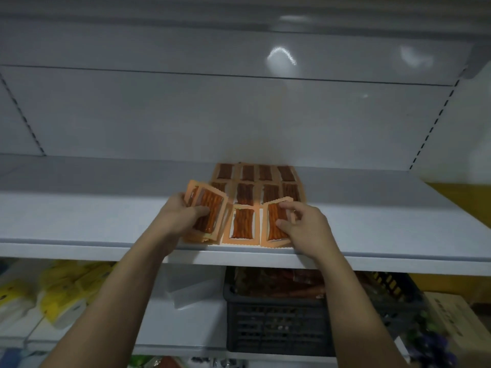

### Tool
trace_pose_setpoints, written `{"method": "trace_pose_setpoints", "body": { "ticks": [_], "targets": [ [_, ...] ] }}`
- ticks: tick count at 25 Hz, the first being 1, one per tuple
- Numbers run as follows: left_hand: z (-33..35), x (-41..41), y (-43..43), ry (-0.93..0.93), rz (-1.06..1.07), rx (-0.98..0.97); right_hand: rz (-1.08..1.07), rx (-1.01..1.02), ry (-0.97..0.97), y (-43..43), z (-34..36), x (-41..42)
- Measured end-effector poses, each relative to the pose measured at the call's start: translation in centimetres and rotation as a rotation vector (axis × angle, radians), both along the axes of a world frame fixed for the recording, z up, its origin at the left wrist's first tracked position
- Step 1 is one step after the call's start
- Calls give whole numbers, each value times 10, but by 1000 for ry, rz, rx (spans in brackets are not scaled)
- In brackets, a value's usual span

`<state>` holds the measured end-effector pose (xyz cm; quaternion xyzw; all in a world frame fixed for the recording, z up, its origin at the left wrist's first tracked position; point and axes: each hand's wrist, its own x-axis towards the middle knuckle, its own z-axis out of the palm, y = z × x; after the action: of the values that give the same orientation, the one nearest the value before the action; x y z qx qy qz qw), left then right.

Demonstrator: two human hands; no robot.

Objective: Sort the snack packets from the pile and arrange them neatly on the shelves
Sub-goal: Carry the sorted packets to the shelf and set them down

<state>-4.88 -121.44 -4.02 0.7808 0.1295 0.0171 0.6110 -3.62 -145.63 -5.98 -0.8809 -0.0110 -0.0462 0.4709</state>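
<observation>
Pinching one orange packet (276,221) between thumb and fingertips, the right hand (305,224) is holding it on the shelf (79,221) near the front lip, with its far edge lifting slightly off the surface. At nine o'clock of it, just beside it, a second packet (243,223) is lying flat. Further toward nine o'clock, the left hand (183,216) is gripping a stack (210,211) of the same packets. Its thumb is pressing across the top one, and the stack is tilting up toward the camera, with its lower end sitting by the shelf's front. At twelve o'clock of both hands, two rows (255,181) of four packets each are lying flat in a grid, reaching toward the back wall (186,115). All are showing reddish-brown sticks through a clear window.

Under the shelf, at six o'clock of the right hand, a dark crate (276,320) is holding more brown packets. At nine o'clock of the crate a clear tub (194,288) is sitting. Further toward nine o'clock, yellow packs (61,296) are lying on a lower level. At three o'clock of the crate, a cardboard box (457,314) is standing.
</observation>
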Motion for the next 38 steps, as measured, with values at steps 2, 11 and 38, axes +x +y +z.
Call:
{"method": "trace_pose_setpoints", "body": {
  "ticks": [2, 11, 38],
  "targets": [
    [-3, 3, -1, 26, -26, 74, 6, -132, 2, 2, -1, 3],
    [-3, 2, -12, -44, 48, 42, -2, -356, -58, 5, -17, 11],
    [-7, -1, -67, -168, 13, -273, -197, -137, -74, -39, -18, 26]
  ]
}}
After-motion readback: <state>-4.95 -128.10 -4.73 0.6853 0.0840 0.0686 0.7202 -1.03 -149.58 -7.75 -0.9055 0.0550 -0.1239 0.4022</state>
